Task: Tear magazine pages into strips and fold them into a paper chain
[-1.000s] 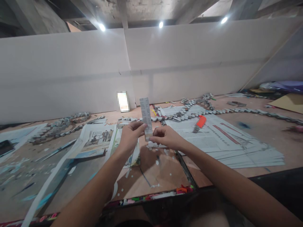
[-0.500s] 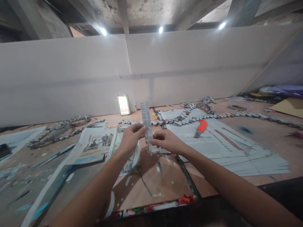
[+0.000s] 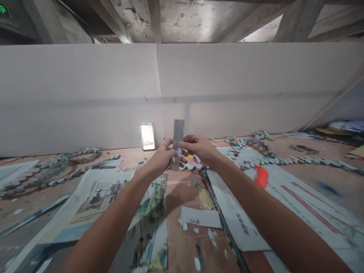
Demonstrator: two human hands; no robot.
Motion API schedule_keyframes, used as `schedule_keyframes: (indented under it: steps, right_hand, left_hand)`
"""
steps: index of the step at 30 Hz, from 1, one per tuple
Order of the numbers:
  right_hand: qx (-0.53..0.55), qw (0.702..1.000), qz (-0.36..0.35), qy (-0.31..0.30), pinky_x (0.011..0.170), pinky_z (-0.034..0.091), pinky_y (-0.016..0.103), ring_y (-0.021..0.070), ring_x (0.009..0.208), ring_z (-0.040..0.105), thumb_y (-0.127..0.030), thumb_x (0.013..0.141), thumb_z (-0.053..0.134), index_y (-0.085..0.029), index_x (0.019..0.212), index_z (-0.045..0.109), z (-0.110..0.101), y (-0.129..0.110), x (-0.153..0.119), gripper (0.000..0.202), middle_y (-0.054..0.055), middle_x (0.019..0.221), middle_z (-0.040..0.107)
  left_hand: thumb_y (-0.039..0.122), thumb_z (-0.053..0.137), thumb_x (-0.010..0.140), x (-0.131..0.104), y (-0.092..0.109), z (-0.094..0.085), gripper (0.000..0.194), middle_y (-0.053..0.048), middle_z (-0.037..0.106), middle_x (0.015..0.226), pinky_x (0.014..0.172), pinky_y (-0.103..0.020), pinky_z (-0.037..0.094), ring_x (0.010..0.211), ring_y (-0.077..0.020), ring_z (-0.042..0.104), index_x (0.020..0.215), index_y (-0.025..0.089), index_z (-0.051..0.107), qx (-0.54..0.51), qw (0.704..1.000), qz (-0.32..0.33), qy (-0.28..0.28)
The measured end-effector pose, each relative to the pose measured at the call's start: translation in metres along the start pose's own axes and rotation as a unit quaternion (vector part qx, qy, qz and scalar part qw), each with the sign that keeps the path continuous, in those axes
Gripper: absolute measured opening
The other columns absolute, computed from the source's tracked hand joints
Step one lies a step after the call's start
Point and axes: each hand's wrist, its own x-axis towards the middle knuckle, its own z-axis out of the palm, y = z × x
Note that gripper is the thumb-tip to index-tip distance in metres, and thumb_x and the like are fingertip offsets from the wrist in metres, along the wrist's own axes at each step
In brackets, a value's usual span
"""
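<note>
A narrow strip of printed paper point(image 3: 179, 130) stands upright between my hands near the middle of the view. My left hand point(image 3: 162, 156) pinches its left side with thumb and fingers. From the right, the thumb and index finger of my right hand point(image 3: 200, 148) are pressed together at the strip's right edge, the other fingers curled behind it. Beyond the hands a chain of folded paper links point(image 3: 196, 163) lies on the table. A lit phone point(image 3: 148, 137) leans against the wall, left of the strip.
Newspapers point(image 3: 93, 212) lie at the left and more paper sheets point(image 3: 307, 204) at the right. A red-orange tool handle point(image 3: 262, 176) rests beside my right forearm. Another folded-paper chain point(image 3: 57, 167) lies far left. A white wall point(image 3: 241, 72) closes off the back.
My right hand has moved up along the strip, from its lower end to its middle. The view has shifted, showing more of the table's near part in close-up.
</note>
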Motion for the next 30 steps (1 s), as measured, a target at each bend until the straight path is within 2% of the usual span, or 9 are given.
schedule_keyframes:
  steps: [3, 6, 9, 13, 16, 21, 24, 27, 30]
  right_hand:
    - [-0.014, 1.000, 0.009, 0.012, 0.050, 0.032, 0.025, 0.0086, 0.054, 0.040, -0.034, 0.074, 0.066, -0.017, 0.078, 0.062, -0.006, 0.005, 0.001, 0.018, -0.002, 0.063, 0.050]
    - [-0.032, 0.999, 0.002, 0.043, 0.048, 0.031, 0.024, 0.0088, 0.054, 0.043, -0.025, 0.074, 0.061, -0.017, 0.078, 0.061, -0.016, 0.006, -0.001, 0.009, -0.002, 0.063, 0.050]
    - [-0.057, 0.998, -0.011, 0.040, 0.049, 0.035, 0.024, 0.0097, 0.055, 0.046, -0.017, 0.072, 0.058, -0.018, 0.076, 0.057, -0.022, 0.003, -0.004, 0.005, -0.001, 0.063, 0.054]
    - [-0.074, 0.997, 0.001, -0.031, 0.054, 0.041, 0.025, 0.0130, 0.062, 0.055, -0.018, 0.073, 0.058, -0.019, 0.080, 0.053, -0.019, -0.003, -0.009, 0.009, 0.001, 0.068, 0.060]
    - [-0.098, 0.992, 0.004, -0.078, 0.054, 0.040, 0.025, 0.0133, 0.065, 0.056, -0.020, 0.075, 0.059, -0.019, 0.080, 0.053, -0.014, -0.006, -0.012, 0.008, 0.001, 0.069, 0.060]
    - [-0.148, 0.988, -0.008, -0.034, 0.043, 0.027, 0.022, 0.0077, 0.048, 0.037, -0.016, 0.075, 0.055, -0.021, 0.076, 0.052, -0.010, -0.004, -0.012, 0.005, -0.005, 0.057, 0.046]
    - [-0.035, 0.999, 0.013, -0.027, 0.042, 0.025, 0.023, 0.0079, 0.044, 0.034, -0.013, 0.076, 0.050, -0.021, 0.077, 0.050, -0.008, 0.001, -0.009, 0.008, -0.006, 0.050, 0.043]
    - [0.115, 0.992, 0.021, -0.036, 0.043, 0.025, 0.023, 0.0085, 0.045, 0.034, -0.018, 0.080, 0.050, -0.021, 0.078, 0.051, -0.008, 0.001, -0.007, 0.004, -0.006, 0.049, 0.043]
    - [0.176, 0.980, 0.010, -0.097, 0.050, 0.033, 0.024, 0.0095, 0.054, 0.042, -0.029, 0.082, 0.058, -0.019, 0.089, 0.059, -0.011, -0.005, -0.008, 0.012, -0.001, 0.062, 0.052]
  left_hand:
    - [0.014, 0.049, 0.069, 0.002, -0.010, -0.006, 0.035, -0.004, 0.063, 0.072, 0.052, -0.031, 0.044, 0.053, -0.0163, 0.058, 0.103, 0.020, 0.056, 0.135, 0.991, 0.012, 0.007]
    - [0.011, 0.045, 0.067, -0.001, -0.014, -0.012, 0.024, -0.004, 0.060, 0.066, 0.052, -0.030, 0.041, 0.056, -0.0173, 0.056, 0.084, 0.020, 0.061, 0.287, 0.956, 0.054, 0.016]
    - [0.012, 0.044, 0.068, -0.005, -0.007, -0.014, 0.024, -0.004, 0.062, 0.068, 0.053, -0.029, 0.038, 0.059, -0.0183, 0.054, 0.082, 0.020, 0.063, 0.380, 0.922, 0.065, 0.025]
    - [0.014, 0.043, 0.073, -0.013, 0.007, -0.010, 0.030, -0.004, 0.065, 0.081, 0.056, -0.029, 0.038, 0.068, -0.0193, 0.057, 0.095, 0.021, 0.063, 0.458, 0.888, 0.035, -0.003]
    - [0.011, 0.040, 0.076, -0.016, 0.009, -0.004, 0.029, -0.004, 0.065, 0.084, 0.059, -0.028, 0.038, 0.071, -0.0183, 0.057, 0.093, 0.020, 0.061, 0.494, 0.868, 0.050, 0.005]
    - [0.005, 0.035, 0.075, -0.015, 0.002, 0.001, 0.029, -0.003, 0.059, 0.070, 0.053, -0.028, 0.030, 0.058, -0.0167, 0.050, 0.086, 0.019, 0.058, 0.575, 0.812, 0.084, 0.055]
    - [0.006, 0.038, 0.076, -0.016, 0.001, 0.004, 0.020, -0.001, 0.053, 0.063, 0.052, -0.028, 0.024, 0.055, -0.0165, 0.045, 0.081, 0.019, 0.053, 0.609, 0.779, 0.122, 0.080]
    - [0.021, 0.044, 0.085, -0.016, 0.002, 0.007, 0.005, 0.001, 0.048, 0.064, 0.053, -0.027, 0.026, 0.055, -0.0148, 0.042, 0.084, 0.019, 0.048, 0.566, 0.805, 0.161, 0.076]
    - [0.041, 0.037, 0.093, -0.013, 0.001, 0.007, 0.025, 0.002, 0.044, 0.065, 0.052, -0.025, 0.030, 0.054, -0.0122, 0.040, 0.085, 0.020, 0.047, 0.421, 0.894, 0.148, 0.040]
